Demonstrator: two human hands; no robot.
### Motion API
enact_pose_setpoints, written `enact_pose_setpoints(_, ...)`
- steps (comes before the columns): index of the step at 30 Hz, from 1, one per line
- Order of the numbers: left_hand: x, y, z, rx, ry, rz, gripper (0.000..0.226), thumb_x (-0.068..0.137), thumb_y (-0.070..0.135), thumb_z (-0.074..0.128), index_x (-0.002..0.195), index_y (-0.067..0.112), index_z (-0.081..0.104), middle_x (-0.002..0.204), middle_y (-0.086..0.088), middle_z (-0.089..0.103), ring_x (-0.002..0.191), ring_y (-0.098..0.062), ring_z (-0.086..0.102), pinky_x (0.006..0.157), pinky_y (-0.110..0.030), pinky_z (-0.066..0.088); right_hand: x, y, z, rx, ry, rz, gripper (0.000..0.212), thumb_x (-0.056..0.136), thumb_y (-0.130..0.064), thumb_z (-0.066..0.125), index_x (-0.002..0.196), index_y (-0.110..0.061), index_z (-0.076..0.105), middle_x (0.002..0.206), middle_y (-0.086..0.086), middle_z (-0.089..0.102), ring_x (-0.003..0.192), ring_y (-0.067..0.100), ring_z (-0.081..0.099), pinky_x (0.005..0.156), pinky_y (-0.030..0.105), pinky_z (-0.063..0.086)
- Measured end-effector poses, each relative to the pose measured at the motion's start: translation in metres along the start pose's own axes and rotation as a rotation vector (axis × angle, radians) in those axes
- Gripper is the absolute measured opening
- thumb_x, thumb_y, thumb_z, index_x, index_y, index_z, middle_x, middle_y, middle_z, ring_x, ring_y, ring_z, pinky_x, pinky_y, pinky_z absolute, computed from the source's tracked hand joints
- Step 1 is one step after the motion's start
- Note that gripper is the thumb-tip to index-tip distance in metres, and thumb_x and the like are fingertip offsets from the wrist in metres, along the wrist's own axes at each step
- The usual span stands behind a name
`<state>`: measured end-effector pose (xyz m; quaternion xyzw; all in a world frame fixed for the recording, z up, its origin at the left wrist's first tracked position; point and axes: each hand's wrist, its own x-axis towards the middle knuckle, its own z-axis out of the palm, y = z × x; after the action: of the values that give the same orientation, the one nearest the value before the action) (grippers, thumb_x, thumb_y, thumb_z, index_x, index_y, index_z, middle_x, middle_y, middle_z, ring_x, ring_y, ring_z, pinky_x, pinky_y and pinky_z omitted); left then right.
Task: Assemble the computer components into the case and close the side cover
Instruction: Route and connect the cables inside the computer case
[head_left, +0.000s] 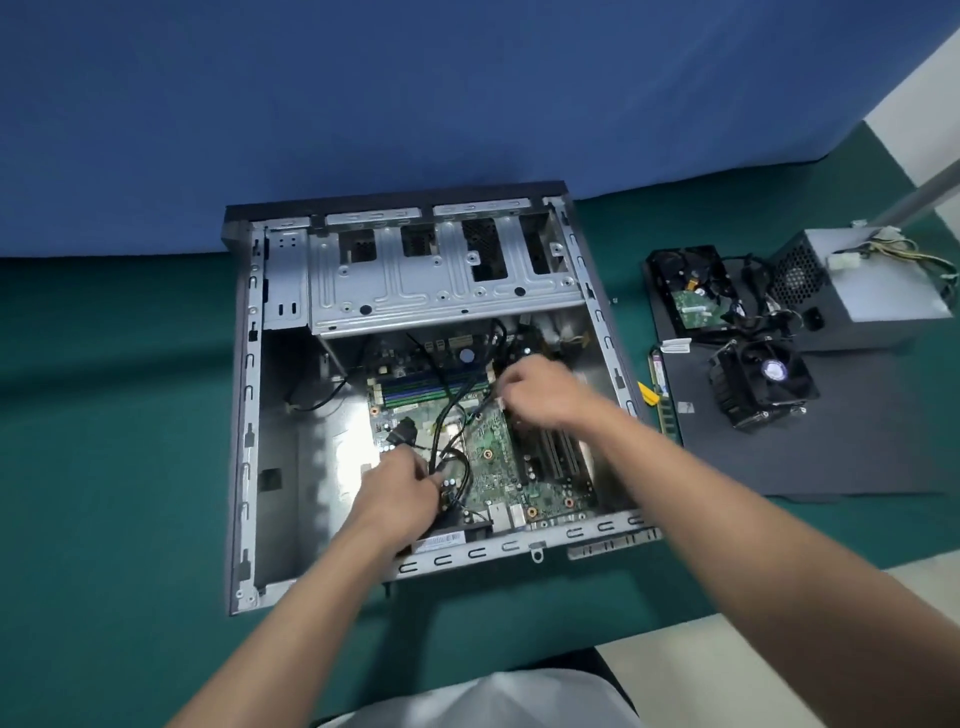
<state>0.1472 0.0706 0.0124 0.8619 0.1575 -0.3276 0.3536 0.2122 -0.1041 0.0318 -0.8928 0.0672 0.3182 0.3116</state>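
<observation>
An open grey computer case (244, 426) lies flat on the green table, its drive cage (415, 280) at the far side. Inside sits a green motherboard (493, 467) with black cables (452, 415) looping across it. My left hand (400, 488) is inside the case at the board's left edge, its fingers curled round the black cables. My right hand (540, 389) hovers over the board's upper right, fingers curled down and pinching something small that I cannot make out. Both forearms reach in from the near edge.
On a dark side panel (831, 452) to the right lie a CPU cooler with fan (763, 384), a hard drive (691, 291) with cables and a grey power supply (862, 286). A RAM stick (662, 389) lies between panel and case. A blue backdrop hangs behind.
</observation>
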Motion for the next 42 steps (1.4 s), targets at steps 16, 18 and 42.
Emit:
enact_pose_setpoints(16,0.0,0.003,-0.006,-0.402,-0.048,0.084,0.019,0.077,0.015,0.081,0.067,0.015,0.065,0.066,0.001,0.064,0.062,-0.013,0.054,0.063,-0.025,0.043,-0.015,0.033,0.042,-0.836,-0.174,-0.21,0.029,0.093,-0.034,0.055,0.108,-0.01,0.06,0.131,0.018,0.047,0.095,0.03,0.055,0.081,0.04,0.053)
enact_pose_setpoints(18,-0.006,0.005,-0.009,-0.436,-0.085,0.145,0.022,0.074,0.012,0.083,0.06,0.017,0.066,0.061,0.005,0.063,0.056,-0.005,0.054,0.057,-0.014,0.043,-0.015,0.03,0.045,-0.852,-0.14,-0.27,0.028,0.094,-0.037,0.053,0.104,-0.012,0.062,0.12,0.014,0.053,0.095,0.029,0.058,0.078,0.038,0.054)
enact_pose_setpoints(42,-0.016,0.004,-0.011,-0.352,-0.132,0.396,0.013,0.076,0.016,0.081,0.067,0.023,0.074,0.065,-0.003,0.068,0.061,-0.009,0.054,0.061,-0.021,0.043,-0.006,-0.007,0.056,-0.461,-0.371,-0.014,0.051,0.084,0.008,0.053,0.133,-0.004,0.046,0.119,0.011,0.055,0.077,0.014,0.051,0.065,0.023,0.047)
